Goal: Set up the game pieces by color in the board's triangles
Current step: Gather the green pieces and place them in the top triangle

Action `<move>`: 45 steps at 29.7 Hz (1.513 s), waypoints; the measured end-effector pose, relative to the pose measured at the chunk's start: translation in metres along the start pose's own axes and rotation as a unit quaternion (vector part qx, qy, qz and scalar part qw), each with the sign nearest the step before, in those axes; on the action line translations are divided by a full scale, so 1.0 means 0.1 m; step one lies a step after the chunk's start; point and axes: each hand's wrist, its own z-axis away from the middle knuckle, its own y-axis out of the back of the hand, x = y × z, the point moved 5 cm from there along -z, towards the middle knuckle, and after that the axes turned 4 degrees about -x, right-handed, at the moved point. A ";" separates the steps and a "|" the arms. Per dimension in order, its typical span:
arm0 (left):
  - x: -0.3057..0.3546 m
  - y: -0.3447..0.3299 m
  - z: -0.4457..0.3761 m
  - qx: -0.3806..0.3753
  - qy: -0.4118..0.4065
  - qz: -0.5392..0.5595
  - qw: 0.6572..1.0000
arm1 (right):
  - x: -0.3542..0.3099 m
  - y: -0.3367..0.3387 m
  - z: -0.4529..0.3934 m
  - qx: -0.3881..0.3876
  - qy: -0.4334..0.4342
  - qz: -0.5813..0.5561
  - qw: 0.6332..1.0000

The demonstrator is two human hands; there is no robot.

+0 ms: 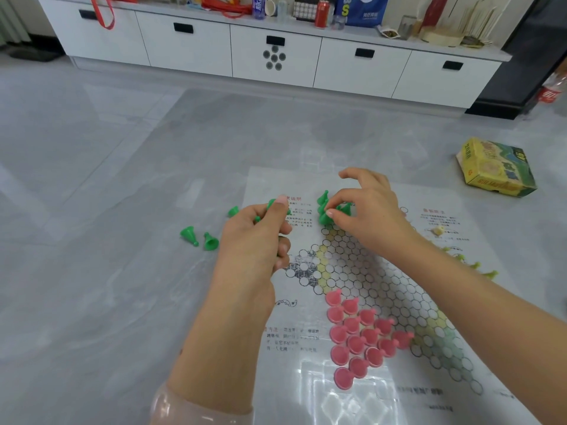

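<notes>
The paper board (362, 271) is spread flat on the grey tiled floor (107, 179), a printed sheet with a star of hexagon-packed circles and blocks of text around it. The left hand (260, 237) is curled up and holding green pieces (271, 205), one pinched between thumb and fingertip near the board's left edge, with another green tip poking out lower down by the thumb. The right hand (365, 207) is over the board's far triangle, thumb and forefinger pinching a green piece in the little cluster of upright green cones (323, 210) standing there, other fingers loosely arched above. Three more loose green pieces (199, 237) lie tipped over on the floor just left of the board, two close together and one a bit farther up near the left hand. The near triangle is packed with pink pieces (359, 335), all sitting in rows on the circles. A few yellowish-green pieces (474, 266) are lined up along the board's right side, kinda blurry. A yellow and green game box (495, 167) sits on the floor off to the right, well apart from the board. A white cabinet (273, 53) with black handles runs along the back, cluttered on top.
</notes>
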 end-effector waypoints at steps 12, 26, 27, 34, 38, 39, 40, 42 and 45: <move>0.00 0.00 0.00 -0.004 0.005 0.008 1.000 | 0.03 -0.01 -0.02 0.000 -0.007 0.002 1.000; 0.06 0.15 -0.04 0.022 -0.003 0.018 1.000 | -0.13 0.11 0.04 0.045 0.069 -0.050 0.995; 0.06 0.19 -0.04 0.026 -0.006 0.012 1.000 | -0.21 0.11 0.04 0.035 0.092 -0.047 0.994; 0.12 0.54 -0.10 0.080 -0.046 0.022 0.995 | -0.69 -0.38 -0.05 -0.178 0.146 0.042 0.972; 0.06 0.69 -0.19 0.099 0.009 0.209 0.973 | -0.87 -0.49 -0.17 -0.217 0.138 0.006 0.966; 0.04 0.70 -0.20 0.093 0.030 0.260 0.961 | -0.93 -0.52 -0.20 -0.224 0.140 -0.003 0.965; 0.02 0.72 -0.22 0.085 0.048 0.298 0.950 | -1.00 -0.54 -0.23 -0.226 0.145 -0.006 0.963; -0.01 0.73 -0.23 0.074 0.067 0.332 0.938 | -1.12 -0.59 -0.27 -0.221 0.159 0.000 0.962; 0.00 0.75 -0.23 0.072 0.072 0.329 0.939 | -1.24 -0.66 -0.30 -0.196 0.179 0.019 0.964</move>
